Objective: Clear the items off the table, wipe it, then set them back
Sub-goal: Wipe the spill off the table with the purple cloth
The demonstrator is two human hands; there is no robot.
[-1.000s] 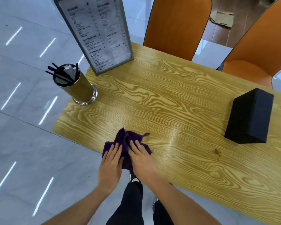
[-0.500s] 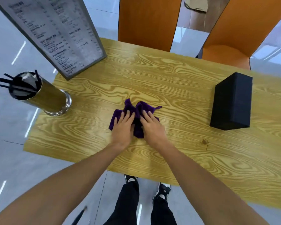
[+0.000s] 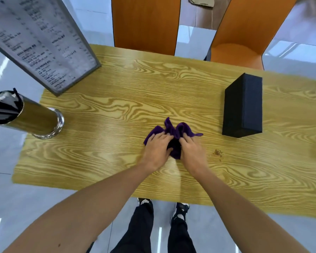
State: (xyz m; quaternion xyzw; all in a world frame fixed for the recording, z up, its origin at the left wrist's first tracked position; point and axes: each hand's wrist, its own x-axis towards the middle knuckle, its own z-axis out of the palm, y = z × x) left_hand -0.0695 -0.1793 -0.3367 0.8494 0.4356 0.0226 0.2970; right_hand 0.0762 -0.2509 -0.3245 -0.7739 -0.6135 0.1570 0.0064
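Note:
A crumpled purple cloth lies near the middle of the wooden table. My left hand presses on its left side and my right hand on its right side, fingers curled into the fabric. A framed menu stand stands at the far left corner. A brass-coloured holder with black straws stands at the left edge. A black box stands upright to the right of the cloth.
Two orange chairs are pushed against the table's far side. A small brown stain marks the wood just right of my right hand. My legs and shoes show below the near edge, over grey floor tiles.
Both hands have pushed the cloth away from the near edge toward the table's middle and right, closer to the black box. The camera has leaned forward over the table.

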